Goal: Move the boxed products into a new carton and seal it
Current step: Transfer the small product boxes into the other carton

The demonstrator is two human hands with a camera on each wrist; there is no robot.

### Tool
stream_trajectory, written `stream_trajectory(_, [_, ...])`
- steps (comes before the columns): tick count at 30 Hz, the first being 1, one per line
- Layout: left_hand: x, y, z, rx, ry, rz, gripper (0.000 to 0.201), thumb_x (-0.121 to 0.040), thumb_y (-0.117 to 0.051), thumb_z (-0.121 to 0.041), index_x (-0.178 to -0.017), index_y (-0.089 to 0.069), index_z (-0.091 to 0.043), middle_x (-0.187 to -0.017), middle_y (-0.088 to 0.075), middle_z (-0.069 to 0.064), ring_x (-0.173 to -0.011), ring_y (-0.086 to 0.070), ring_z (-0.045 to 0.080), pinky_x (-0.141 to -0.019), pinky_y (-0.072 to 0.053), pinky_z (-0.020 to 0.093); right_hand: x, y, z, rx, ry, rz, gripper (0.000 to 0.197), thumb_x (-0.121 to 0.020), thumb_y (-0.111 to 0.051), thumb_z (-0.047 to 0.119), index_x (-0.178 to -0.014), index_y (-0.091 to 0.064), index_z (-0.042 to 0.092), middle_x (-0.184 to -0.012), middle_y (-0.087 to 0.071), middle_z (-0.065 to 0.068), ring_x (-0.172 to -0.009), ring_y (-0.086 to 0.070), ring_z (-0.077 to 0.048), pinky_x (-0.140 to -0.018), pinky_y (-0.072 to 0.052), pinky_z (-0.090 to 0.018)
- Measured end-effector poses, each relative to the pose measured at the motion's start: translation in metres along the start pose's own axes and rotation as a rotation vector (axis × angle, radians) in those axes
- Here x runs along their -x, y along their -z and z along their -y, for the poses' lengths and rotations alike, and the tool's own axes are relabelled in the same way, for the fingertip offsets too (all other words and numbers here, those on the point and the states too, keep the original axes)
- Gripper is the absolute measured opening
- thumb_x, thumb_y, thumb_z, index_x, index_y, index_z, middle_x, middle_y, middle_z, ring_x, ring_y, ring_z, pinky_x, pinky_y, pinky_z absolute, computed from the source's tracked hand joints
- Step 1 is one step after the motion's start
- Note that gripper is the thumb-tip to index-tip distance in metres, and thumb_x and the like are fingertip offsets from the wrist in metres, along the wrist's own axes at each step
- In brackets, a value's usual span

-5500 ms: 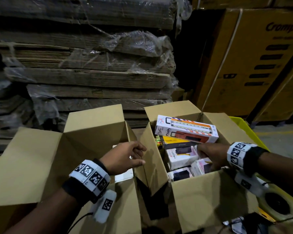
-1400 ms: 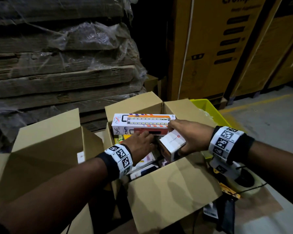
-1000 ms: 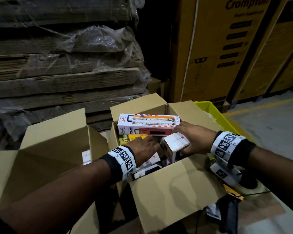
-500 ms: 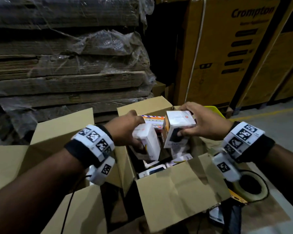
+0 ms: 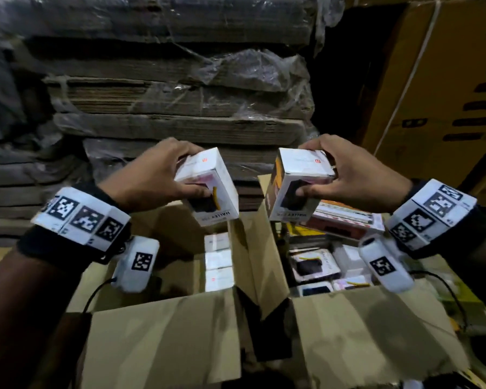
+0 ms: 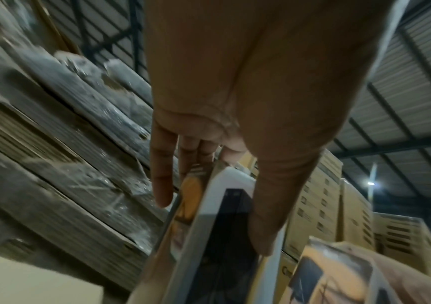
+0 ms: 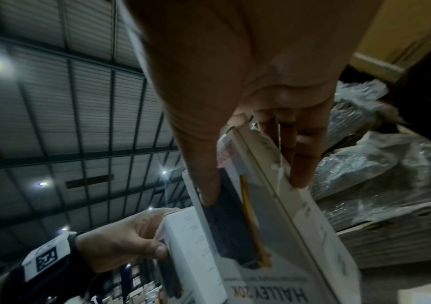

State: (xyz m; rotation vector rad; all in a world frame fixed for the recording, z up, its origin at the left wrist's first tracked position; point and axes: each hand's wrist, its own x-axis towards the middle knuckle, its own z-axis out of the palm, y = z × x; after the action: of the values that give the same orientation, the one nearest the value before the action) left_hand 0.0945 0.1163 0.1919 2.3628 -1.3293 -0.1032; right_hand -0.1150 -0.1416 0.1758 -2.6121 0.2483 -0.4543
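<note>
We see each hand gripping 1 small white box in the air. The left hand [image 5: 152, 175] curls its fingers [image 6: 161, 185] and thumb round the left box [image 5: 211, 189], above the left carton [image 5: 163, 332], where 3 white boxes [image 5: 219, 262] already lie. The right hand [image 5: 357, 178] grips the right box [image 5: 295, 189] the same way, above the right carton [image 5: 376, 327], which holds more boxes and a long box [image 5: 348, 220]. The cartons' raised flaps [image 5: 253, 262] stand between them. Behind are wrapped flat cardboard stacks [image 5: 180, 102] and big printed cartons [image 5: 438, 94].
</note>
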Motion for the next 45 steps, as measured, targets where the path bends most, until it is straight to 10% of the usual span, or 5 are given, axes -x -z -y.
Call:
stream_trajectory(8, [0.029, 0.007, 0.088, -0.038, 0.085, -0.002, 0.059, -0.072, -0.085, -0.033, -0.123, -0.061, -0.017, -0.113, -0.06, -0.002, -0.107, -0.056, 0.016, -0.088, -0.049, 0.035, -0.07, -0.069, 0.08, 0.061, 0.054, 0.061, 0.069, -0.069, -0.08, 0.043, -0.128, -0.051, 0.021, -0.119, -0.053, -0.002, -0.109, -0.05, -0.015, -0.094, -0.042, -0.029])
stream_trajectory(15, [0.031, -0.022, 0.151, -0.096, 0.214, 0.089, 0.066, -0.07, -0.083, -0.032, -0.129, -0.057, -0.019, -0.123, -0.053, 0.006, -0.108, -0.055, 0.022, -0.082, -0.041, 0.025, -0.118, -0.141, 0.122, 0.16, -0.131, 0.193, 0.065, -0.071, -0.079, 0.033, -0.126, -0.044, 0.024, -0.113, -0.044, 0.003, -0.103, -0.049, -0.016, -0.086, -0.045, -0.033])
stream_trajectory(23, [0.013, -0.075, 0.193, -0.049, 0.363, 0.172, 0.069, -0.068, -0.086, -0.031, -0.126, -0.053, -0.014, -0.123, -0.049, 0.011, -0.108, -0.057, 0.032, -0.094, -0.05, 0.041, -0.138, -0.232, 0.107, 0.235, -0.384, 0.271, 0.064, -0.066, -0.083, 0.03, -0.117, -0.046, 0.021, -0.116, -0.047, -0.005, -0.105, -0.053, -0.026, -0.084, -0.047, -0.035])
stream_trajectory(45, [-0.015, -0.148, 0.201, -0.385, 0.477, 0.385, 0.042, -0.088, -0.068, -0.021, -0.126, -0.056, -0.008, -0.13, -0.053, 0.015, -0.12, -0.053, 0.033, -0.094, -0.048, 0.039, -0.159, -0.325, 0.082, 0.486, -0.074, 0.536, 0.06, -0.07, -0.081, 0.029, -0.118, -0.049, 0.011, -0.117, -0.056, -0.011, -0.111, -0.051, -0.03, -0.088, -0.048, -0.04])
